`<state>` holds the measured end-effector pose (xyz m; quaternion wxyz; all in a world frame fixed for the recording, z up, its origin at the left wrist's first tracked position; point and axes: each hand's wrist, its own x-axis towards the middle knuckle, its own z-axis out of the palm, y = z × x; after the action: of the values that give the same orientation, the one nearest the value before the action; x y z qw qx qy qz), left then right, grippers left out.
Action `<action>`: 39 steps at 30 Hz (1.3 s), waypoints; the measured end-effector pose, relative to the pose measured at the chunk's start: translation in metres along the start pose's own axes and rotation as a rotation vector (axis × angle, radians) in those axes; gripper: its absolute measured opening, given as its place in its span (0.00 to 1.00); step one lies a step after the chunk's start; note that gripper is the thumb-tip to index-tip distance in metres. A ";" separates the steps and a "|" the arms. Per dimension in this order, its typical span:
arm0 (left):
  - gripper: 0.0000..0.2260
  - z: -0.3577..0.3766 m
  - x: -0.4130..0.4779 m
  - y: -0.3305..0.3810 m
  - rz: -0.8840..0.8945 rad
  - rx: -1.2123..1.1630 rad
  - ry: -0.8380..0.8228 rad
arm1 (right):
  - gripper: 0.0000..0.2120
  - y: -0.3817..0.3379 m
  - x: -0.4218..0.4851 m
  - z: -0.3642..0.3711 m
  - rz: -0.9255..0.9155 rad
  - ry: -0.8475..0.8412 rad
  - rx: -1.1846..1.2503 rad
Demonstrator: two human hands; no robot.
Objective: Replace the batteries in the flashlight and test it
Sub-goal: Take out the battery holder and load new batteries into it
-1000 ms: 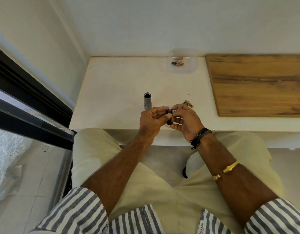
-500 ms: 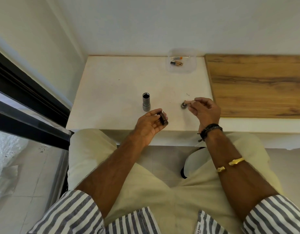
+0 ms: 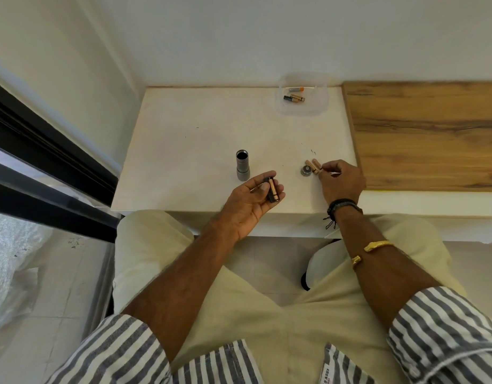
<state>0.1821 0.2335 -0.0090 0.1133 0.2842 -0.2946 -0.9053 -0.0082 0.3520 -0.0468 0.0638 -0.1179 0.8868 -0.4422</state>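
A grey flashlight body (image 3: 242, 169) stands upright on the white table (image 3: 200, 134), its open end up. My left hand (image 3: 253, 202) is palm up near the table's front edge and holds a black battery holder (image 3: 272, 189) with a copper battery in it. The flashlight's round end cap (image 3: 306, 170) lies to the right. Beside it lie two copper batteries (image 3: 314, 166). My right hand (image 3: 340, 180) rests just right of them, its fingertips touching the nearer battery; I cannot tell if they grip it.
A clear plastic tub (image 3: 304, 96) at the back of the table holds a few more batteries. A wooden board (image 3: 427, 134) covers the surface to the right. A dark window frame (image 3: 45, 173) runs along the left. My knees are under the table's front edge.
My hands have parted. The right hand went right to the batteries by the end cap, where two now lie. The left hand turned palm up with the battery holder.
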 end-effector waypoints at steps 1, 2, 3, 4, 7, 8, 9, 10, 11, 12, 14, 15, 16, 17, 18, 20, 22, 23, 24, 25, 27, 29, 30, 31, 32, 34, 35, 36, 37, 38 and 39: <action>0.13 0.000 -0.001 0.000 0.004 0.007 -0.002 | 0.06 0.000 0.000 0.000 -0.011 -0.006 -0.021; 0.13 0.000 -0.001 0.000 0.010 0.010 -0.004 | 0.06 0.000 0.000 0.000 -0.017 -0.013 -0.037; 0.12 0.000 -0.002 0.001 0.016 0.013 -0.004 | 0.06 0.000 -0.001 0.000 -0.017 -0.020 -0.047; 0.12 0.000 -0.002 0.001 0.022 0.017 -0.003 | 0.07 -0.002 -0.002 -0.002 -0.014 -0.022 -0.053; 0.12 -0.001 -0.003 0.002 0.038 0.022 0.016 | 0.10 -0.012 -0.010 -0.008 -0.024 0.008 -0.042; 0.11 -0.001 -0.003 0.003 0.044 0.021 0.022 | 0.09 -0.019 -0.014 -0.011 -0.049 0.001 -0.014; 0.11 -0.001 -0.003 0.003 0.051 0.023 0.028 | 0.07 -0.026 -0.020 -0.014 -0.089 -0.030 0.027; 0.10 0.000 -0.003 0.003 0.058 0.028 0.035 | 0.05 -0.033 -0.026 -0.017 -0.141 -0.093 0.066; 0.10 -0.001 -0.002 0.004 0.063 0.039 0.044 | 0.06 -0.041 -0.033 -0.020 -0.200 -0.182 0.092; 0.11 -0.001 -0.002 0.003 0.067 0.054 0.056 | 0.07 -0.047 -0.041 -0.023 -0.267 -0.281 0.102; 0.12 -0.002 0.000 0.003 0.079 0.100 0.083 | 0.08 -0.056 -0.054 -0.026 -0.409 -0.434 0.055; 0.12 -0.003 0.000 0.002 0.085 0.129 0.097 | 0.09 -0.059 -0.059 -0.026 -0.476 -0.470 0.016; 0.13 -0.004 0.001 0.001 0.090 0.156 0.107 | 0.10 -0.061 -0.062 -0.026 -0.530 -0.492 -0.011; 0.13 -0.005 0.001 0.001 0.095 0.175 0.113 | 0.12 -0.063 -0.065 -0.026 -0.565 -0.510 -0.023; 0.13 -0.006 0.001 0.000 0.097 0.188 0.119 | 0.12 -0.065 -0.067 -0.027 -0.587 -0.526 -0.030; 0.12 -0.009 0.002 0.000 0.100 0.213 0.131 | 0.13 -0.068 -0.068 -0.027 -0.625 -0.535 -0.037; 0.12 -0.011 0.003 0.001 0.100 0.247 0.142 | 0.13 -0.069 -0.069 -0.028 -0.663 -0.550 -0.051; 0.12 -0.012 0.003 0.001 0.100 0.263 0.146 | 0.13 -0.069 -0.069 -0.027 -0.675 -0.570 -0.065; 0.13 -0.013 0.003 0.001 0.101 0.276 0.147 | 0.13 -0.070 -0.069 -0.027 -0.686 -0.588 -0.083; 0.12 -0.013 0.002 0.002 0.102 0.286 0.150 | 0.13 -0.070 -0.069 -0.027 -0.698 -0.598 -0.101; 0.11 -0.013 0.002 0.002 0.099 0.299 0.160 | 0.13 -0.071 -0.069 -0.027 -0.720 -0.605 -0.122; 0.11 -0.013 0.002 0.002 0.095 0.312 0.167 | 0.14 -0.071 -0.070 -0.026 -0.736 -0.611 -0.126; 0.11 -0.013 0.002 0.002 0.094 0.319 0.167 | 0.14 -0.071 -0.070 -0.026 -0.742 -0.610 -0.131; 0.11 -0.014 0.002 0.002 0.093 0.327 0.169 | 0.15 -0.071 -0.071 -0.026 -0.745 -0.604 -0.141; 0.11 -0.014 0.002 0.002 0.091 0.333 0.171 | 0.15 -0.070 -0.071 -0.025 -0.746 -0.596 -0.151; 0.11 -0.013 0.001 0.002 0.086 0.336 0.176 | 0.15 -0.069 -0.071 -0.025 -0.745 -0.585 -0.158; 0.10 -0.012 0.001 0.002 0.083 0.333 0.178 | 0.14 -0.069 -0.071 -0.025 -0.751 -0.581 -0.157; 0.09 -0.012 0.001 0.002 0.081 0.328 0.179 | 0.14 -0.069 -0.072 -0.024 -0.761 -0.578 -0.152; 0.08 -0.011 0.001 0.003 0.079 0.321 0.179 | 0.13 -0.068 -0.072 -0.024 -0.774 -0.576 -0.143; 0.08 -0.010 0.001 0.003 0.077 0.313 0.178 | 0.13 -0.069 -0.073 -0.024 -0.791 -0.575 -0.133; 0.08 -0.010 0.001 0.003 0.073 0.307 0.178 | 0.13 -0.068 -0.073 -0.024 -0.811 -0.574 -0.129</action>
<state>0.1870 0.2255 -0.0142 0.1272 0.3661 -0.4282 -0.8164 0.0673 0.3501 0.0230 0.1208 -0.5738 0.7418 -0.3254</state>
